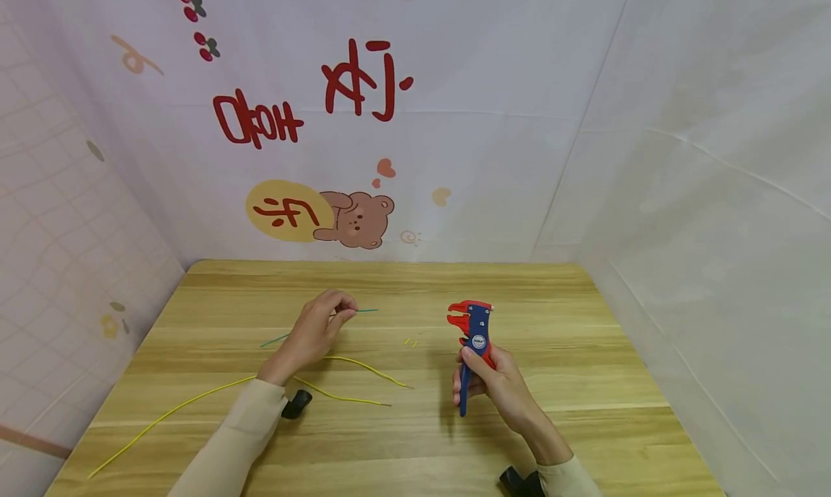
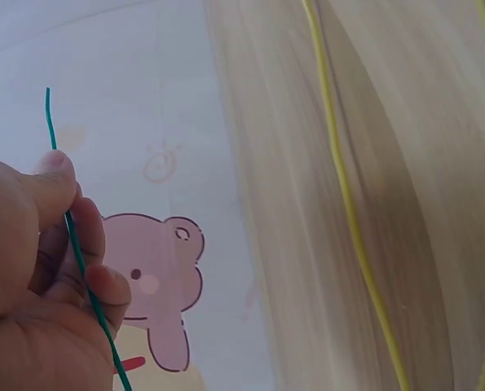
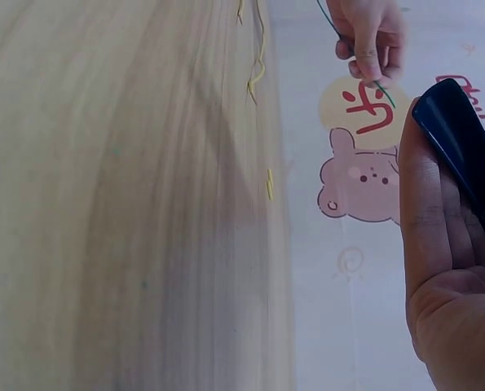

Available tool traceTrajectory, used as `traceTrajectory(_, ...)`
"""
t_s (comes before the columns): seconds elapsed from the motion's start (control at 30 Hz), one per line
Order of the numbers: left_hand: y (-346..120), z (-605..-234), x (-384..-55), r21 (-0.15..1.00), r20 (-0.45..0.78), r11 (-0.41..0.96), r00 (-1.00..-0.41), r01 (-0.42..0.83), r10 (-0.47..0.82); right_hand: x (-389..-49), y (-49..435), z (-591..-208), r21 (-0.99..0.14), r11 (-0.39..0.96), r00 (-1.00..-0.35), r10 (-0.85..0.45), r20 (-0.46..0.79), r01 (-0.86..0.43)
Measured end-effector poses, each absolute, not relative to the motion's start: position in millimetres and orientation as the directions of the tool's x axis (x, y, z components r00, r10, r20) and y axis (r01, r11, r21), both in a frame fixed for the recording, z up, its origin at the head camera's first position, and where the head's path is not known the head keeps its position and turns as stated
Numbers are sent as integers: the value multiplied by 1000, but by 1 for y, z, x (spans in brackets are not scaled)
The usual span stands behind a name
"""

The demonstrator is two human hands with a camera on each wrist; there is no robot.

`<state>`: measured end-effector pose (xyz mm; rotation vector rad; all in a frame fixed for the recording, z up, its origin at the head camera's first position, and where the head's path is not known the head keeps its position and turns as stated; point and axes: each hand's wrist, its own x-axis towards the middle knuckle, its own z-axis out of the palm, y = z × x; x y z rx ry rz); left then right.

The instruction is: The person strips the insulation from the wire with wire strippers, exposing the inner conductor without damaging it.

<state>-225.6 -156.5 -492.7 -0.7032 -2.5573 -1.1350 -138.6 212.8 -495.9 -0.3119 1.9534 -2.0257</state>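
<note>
My left hand (image 1: 316,329) pinches a thin green wire (image 1: 368,310) between thumb and fingers above the table. A short tip of it sticks out past the thumb; in the left wrist view the rest of the green wire (image 2: 95,305) runs down across the palm. My right hand (image 1: 506,385) grips a red and blue wire stripper (image 1: 480,320) upright, the thumb on its blue side and its red jaws toward the left, parted, with nothing between them. One dark handle (image 3: 458,130) lies along the fingers in the right wrist view.
Yellow wire (image 1: 188,405) lies curved across the table's left side, passing under the left forearm. Two yellow ends (image 1: 366,368) point right, their tips looking bare. Small yellow bits (image 1: 407,341) lie between the hands. Cloth walls (image 1: 480,158) with printed pictures enclose the wooden table (image 1: 571,410).
</note>
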Motion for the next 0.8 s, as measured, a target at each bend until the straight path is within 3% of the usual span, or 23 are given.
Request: traceTrajectory(0.8, -133, -465, -187, 592, 553, 517, -778, 618, 297, -135, 209, -495, -998, -33, -909, -415, -31, 49)
